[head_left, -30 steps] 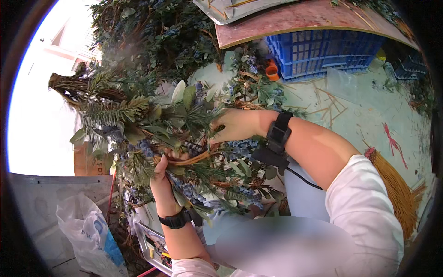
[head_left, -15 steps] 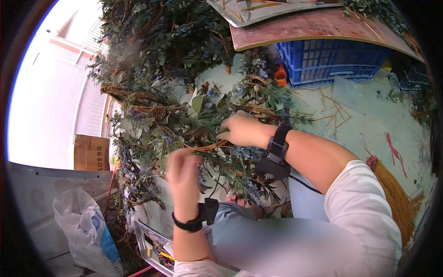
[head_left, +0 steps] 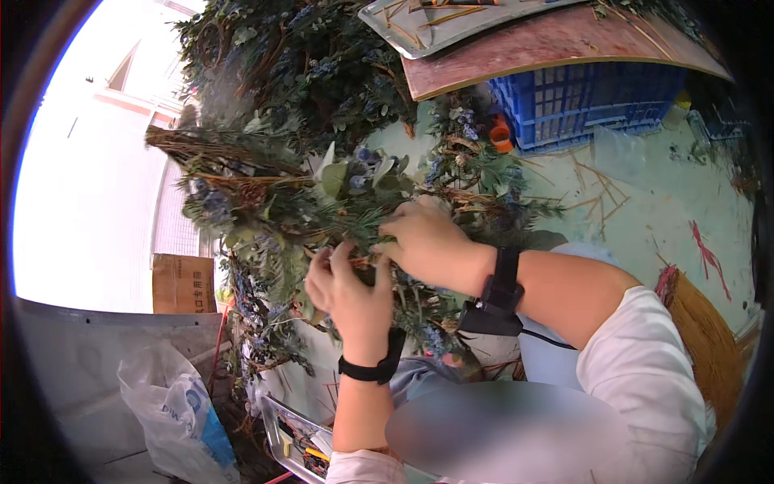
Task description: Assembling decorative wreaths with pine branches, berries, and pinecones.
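A foliage wreath (head_left: 318,216) of pine sprigs, broad leaves, blue berries and bare twigs fills the middle and left-centre of the frame, its bundled brown twig end pointing to the upper left. The right hand (head_left: 433,246), at the centre, pinches the wreath's greenery between thumb and forefinger. Just beside it, lower and to the left, the left hand (head_left: 351,298) has its fingers bent at the wreath's near edge; whether they grip anything cannot be told. Each wrist wears a black strap.

Dark greenery (head_left: 298,77) with blue berries is heaped at upper centre-left. At the upper right, a metal tray (head_left: 459,32) holding sticks lies on a reddish board (head_left: 548,50) above a blue plastic crate (head_left: 588,105), with an orange cup (head_left: 501,134) beside the crate. A straw broom (head_left: 703,347) stands at the right edge; a white plastic bag (head_left: 165,407) slumps at lower left, below a cardboard box (head_left: 183,284).
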Motion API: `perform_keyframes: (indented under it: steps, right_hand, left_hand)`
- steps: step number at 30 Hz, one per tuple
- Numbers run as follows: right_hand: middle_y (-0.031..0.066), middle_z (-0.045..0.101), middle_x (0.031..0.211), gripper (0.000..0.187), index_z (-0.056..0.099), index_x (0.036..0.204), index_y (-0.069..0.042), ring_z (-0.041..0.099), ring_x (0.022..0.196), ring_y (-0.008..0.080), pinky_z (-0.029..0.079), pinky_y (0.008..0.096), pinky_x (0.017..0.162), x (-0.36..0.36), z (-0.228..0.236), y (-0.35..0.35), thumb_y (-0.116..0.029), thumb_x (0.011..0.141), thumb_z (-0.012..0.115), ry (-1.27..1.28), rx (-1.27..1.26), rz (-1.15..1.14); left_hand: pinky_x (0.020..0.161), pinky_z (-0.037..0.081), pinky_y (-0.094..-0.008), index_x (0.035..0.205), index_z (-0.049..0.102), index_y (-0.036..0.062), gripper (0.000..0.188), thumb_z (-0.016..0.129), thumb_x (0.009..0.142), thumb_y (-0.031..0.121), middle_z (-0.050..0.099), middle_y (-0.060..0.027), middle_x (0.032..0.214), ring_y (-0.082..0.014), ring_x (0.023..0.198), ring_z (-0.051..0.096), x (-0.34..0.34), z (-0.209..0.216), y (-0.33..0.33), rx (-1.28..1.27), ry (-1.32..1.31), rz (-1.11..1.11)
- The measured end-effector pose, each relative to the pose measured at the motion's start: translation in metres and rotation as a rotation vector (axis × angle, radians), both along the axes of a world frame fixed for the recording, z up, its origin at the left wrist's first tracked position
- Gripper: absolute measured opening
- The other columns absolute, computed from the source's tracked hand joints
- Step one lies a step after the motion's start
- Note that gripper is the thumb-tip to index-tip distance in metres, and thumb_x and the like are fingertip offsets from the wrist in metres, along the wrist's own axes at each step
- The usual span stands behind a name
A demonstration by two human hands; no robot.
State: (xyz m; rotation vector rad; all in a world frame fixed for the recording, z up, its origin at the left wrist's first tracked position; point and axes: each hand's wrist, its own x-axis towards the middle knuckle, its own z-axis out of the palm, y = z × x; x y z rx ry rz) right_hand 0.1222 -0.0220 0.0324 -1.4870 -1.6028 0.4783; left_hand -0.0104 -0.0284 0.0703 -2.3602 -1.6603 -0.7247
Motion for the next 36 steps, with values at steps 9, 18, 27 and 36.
perform_keyframes:
  steps: [9, 18, 27, 36]
  right_hand:
    - [0.0101, 0.055, 0.093, 0.029, 0.066, 0.093, -0.009, 0.047, 0.091, 0.0296, 0.039, 0.0395, 0.081, -0.008, 0.023, -0.019, -0.029, 0.074, 0.059, -0.028, 0.017, 0.050]
    - [0.0117, 0.060, 0.085, 0.031, 0.065, 0.089, -0.009, 0.053, 0.086, 0.0316, 0.043, 0.0417, 0.076, 0.008, 0.034, -0.017, -0.034, 0.070, 0.065, -0.092, 0.060, 0.182]
    - [0.0177, 0.058, 0.074, 0.027, 0.062, 0.074, -0.001, 0.056, 0.074, 0.0362, 0.045, 0.0406, 0.064, 0.041, 0.030, 0.011, -0.028, 0.077, 0.059, 0.363, 0.357, -0.073]
    - [0.0093, 0.057, 0.076, 0.019, 0.061, 0.085, -0.005, 0.053, 0.075, 0.0269, 0.041, 0.0346, 0.072, 0.051, 0.040, 0.013, -0.017, 0.073, 0.068, 0.729, 0.315, 0.179]
  left_hand:
    - [0.091, 0.028, -0.0463, 0.088, 0.064, 0.0011, 0.021, 0.054, 0.071, 0.008, 0.061, -0.0115, 0.087, -0.0337, 0.103, 0.046, -0.009, 0.007, 0.004, -0.068, -0.001, -0.070]
    - [0.087, 0.029, -0.0436, 0.083, 0.062, 0.0053, 0.019, 0.060, 0.065, 0.006, 0.060, -0.0088, 0.085, -0.0313, 0.095, 0.047, -0.034, 0.001, 0.007, -0.120, -0.271, -0.211]
    - [0.088, 0.036, -0.0397, 0.085, 0.059, -0.0012, 0.014, 0.057, 0.071, 0.001, 0.058, -0.0119, 0.087, -0.0296, 0.080, 0.052, -0.047, -0.002, 0.006, -0.050, -0.147, -0.404]
    - [0.074, 0.047, -0.0360, 0.105, 0.049, 0.0107, 0.029, 0.042, 0.091, 0.035, 0.052, 0.0015, 0.087, -0.0151, 0.078, 0.052, -0.045, -0.023, -0.004, -0.466, -0.676, -0.402]
